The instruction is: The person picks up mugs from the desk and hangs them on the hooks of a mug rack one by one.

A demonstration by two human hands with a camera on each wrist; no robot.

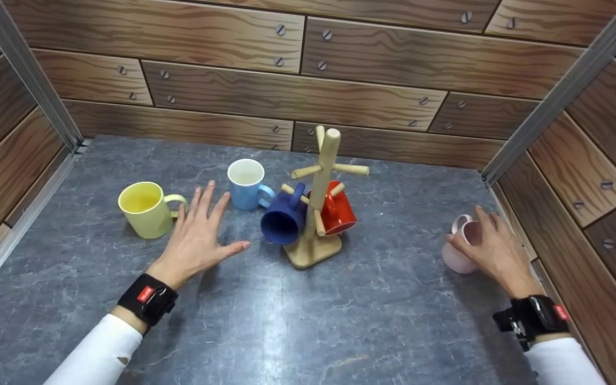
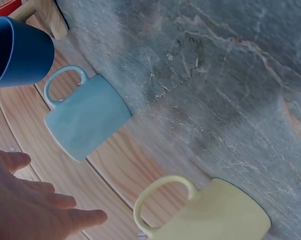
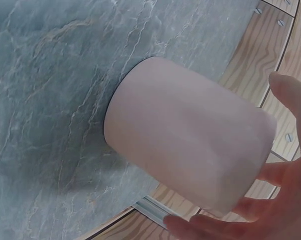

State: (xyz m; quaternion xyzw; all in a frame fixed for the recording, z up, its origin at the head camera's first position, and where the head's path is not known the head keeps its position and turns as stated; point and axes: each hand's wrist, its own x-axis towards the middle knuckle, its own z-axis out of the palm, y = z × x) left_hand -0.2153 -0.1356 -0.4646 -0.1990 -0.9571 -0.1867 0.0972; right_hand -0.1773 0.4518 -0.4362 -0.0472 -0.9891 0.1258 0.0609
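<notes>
My left hand (image 1: pixel 193 243) hovers with spread fingers and holds nothing. It is nearest the handle of a yellow mug (image 1: pixel 147 216), partly covering that handle in the head view; a light blue mug (image 1: pixel 246 190) stands just beyond. At the right, my right hand (image 1: pixel 492 251) reaches over a pale pink mug (image 1: pixel 455 259) standing on the table. In the right wrist view its fingers (image 3: pixel 190 227) curve loosely about the rim, while the thumb stands off from the pink mug (image 3: pixel 185 135). Whether any fingertip touches it is hard to tell.
A wooden mug tree (image 1: pixel 318 195) stands mid-table, with a dark blue mug (image 1: pixel 282 222) and a red mug (image 1: pixel 340 211) hanging on its lower pegs. Wood-patterned walls (image 1: pixel 222 85) enclose the grey marbled table (image 1: pixel 265 331) at the back and both sides.
</notes>
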